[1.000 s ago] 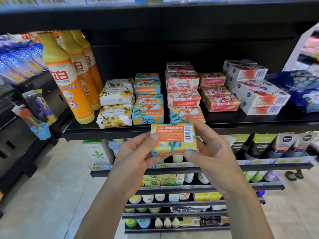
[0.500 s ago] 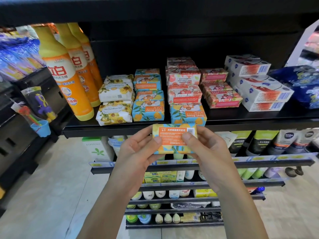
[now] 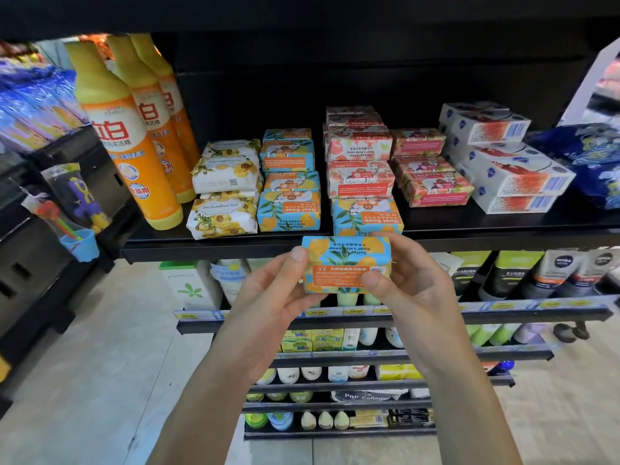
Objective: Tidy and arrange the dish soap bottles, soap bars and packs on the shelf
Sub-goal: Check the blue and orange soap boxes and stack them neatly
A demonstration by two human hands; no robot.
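Shelf front lies bare right of the blue soap bars.

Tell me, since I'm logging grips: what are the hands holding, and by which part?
One blue-and-yellow soap bar: the left hand pinches its left end, the right hand its right end, thumbs on the orange-labelled face.

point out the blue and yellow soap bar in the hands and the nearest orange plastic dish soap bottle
blue and yellow boxed soap bar (image 3: 339,276): head view, its orange label
nearest orange plastic dish soap bottle (image 3: 117,139): head view, its front label
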